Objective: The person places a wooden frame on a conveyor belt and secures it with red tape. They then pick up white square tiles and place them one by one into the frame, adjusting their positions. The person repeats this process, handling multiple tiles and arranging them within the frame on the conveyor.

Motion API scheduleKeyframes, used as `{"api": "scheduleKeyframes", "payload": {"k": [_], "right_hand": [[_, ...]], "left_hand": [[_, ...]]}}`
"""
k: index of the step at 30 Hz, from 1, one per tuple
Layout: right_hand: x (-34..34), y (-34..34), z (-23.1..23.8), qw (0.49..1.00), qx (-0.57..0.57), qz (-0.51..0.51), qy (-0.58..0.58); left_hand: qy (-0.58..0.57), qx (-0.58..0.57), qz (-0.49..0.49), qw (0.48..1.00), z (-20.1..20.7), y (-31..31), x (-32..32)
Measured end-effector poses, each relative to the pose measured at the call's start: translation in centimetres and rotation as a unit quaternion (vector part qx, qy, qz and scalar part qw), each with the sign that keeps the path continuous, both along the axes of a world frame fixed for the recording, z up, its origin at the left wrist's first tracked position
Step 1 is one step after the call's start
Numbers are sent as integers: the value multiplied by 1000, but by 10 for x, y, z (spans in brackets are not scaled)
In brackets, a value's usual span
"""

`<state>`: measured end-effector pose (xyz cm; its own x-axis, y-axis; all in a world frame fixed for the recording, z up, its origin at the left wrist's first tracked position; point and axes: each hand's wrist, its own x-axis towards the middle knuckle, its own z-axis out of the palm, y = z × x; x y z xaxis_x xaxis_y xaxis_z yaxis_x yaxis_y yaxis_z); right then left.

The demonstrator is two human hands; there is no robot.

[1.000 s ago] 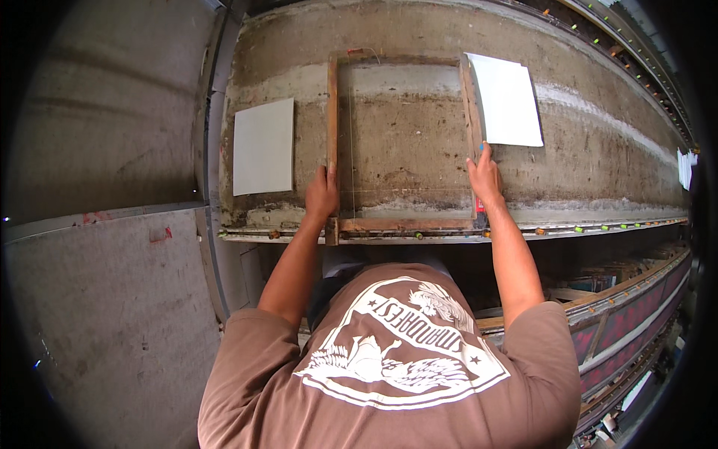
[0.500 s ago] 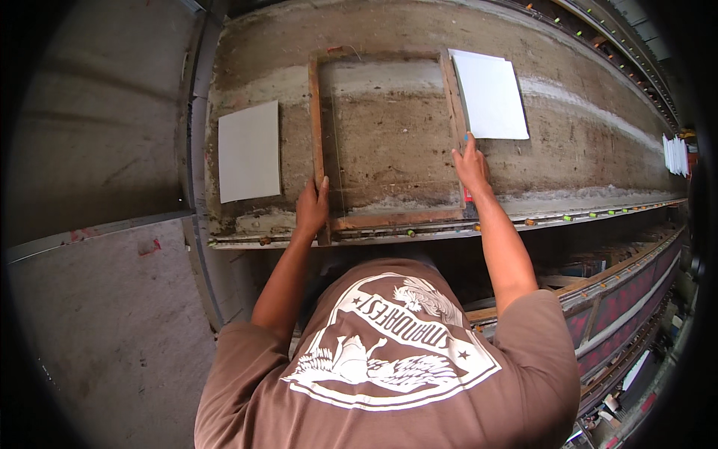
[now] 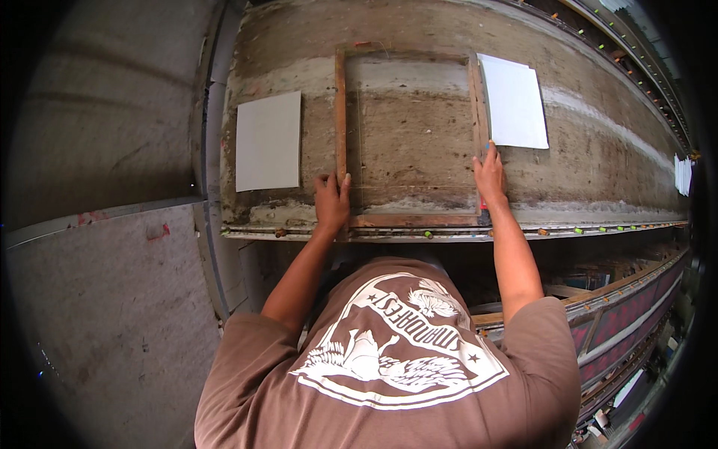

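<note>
A wooden frame (image 3: pixel 340 112) lies on the stained table (image 3: pixel 419 142), and the table's surface shows through it. My left hand (image 3: pixel 331 200) is closed around the lower part of its left rail, thumb along the wood. On the right rail, my right hand (image 3: pixel 491 176) grips with the fingers stretched upward along the side. A small red and black piece shows below that hand, at the frame's lower right corner. Just right of the frame lies a stack of white sheets (image 3: pixel 514 105), close to my right fingertips. A greyish-white sheet (image 3: pixel 268 142) lies left of the frame, apart from my left hand.
A rail with green and orange stops (image 3: pixel 428 234) runs along the table's near edge. Another rail with similar stops (image 3: pixel 600 46) curves past at the far right. White sheets (image 3: pixel 682 176) stand at the right end. Grey panels (image 3: pixel 112 277) are on the left.
The whole view has shifted, so table, frame and sheets appear a little further right. Both hands remain on the frame's rails, and the frame keeps about the same place between the sheets.
</note>
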<state>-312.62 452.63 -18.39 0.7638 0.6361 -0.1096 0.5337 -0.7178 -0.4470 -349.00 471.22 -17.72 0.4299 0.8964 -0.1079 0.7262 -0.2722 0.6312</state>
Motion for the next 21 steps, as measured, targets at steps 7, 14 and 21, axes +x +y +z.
{"api": "scheduleKeyframes", "payload": {"k": [7, 14, 21], "right_hand": [[1, -6, -3, 999, -17, 3, -29], [6, -12, -8, 999, -1, -16, -47], [47, -7, 6, 994, 45, -81, -66]], "left_hand": [[-48, -26, 4, 998, -15, -6, -3], [-69, -21, -12, 997, -15, -7, 0], [-8, 9, -7, 1000, -8, -9, 5]]}}
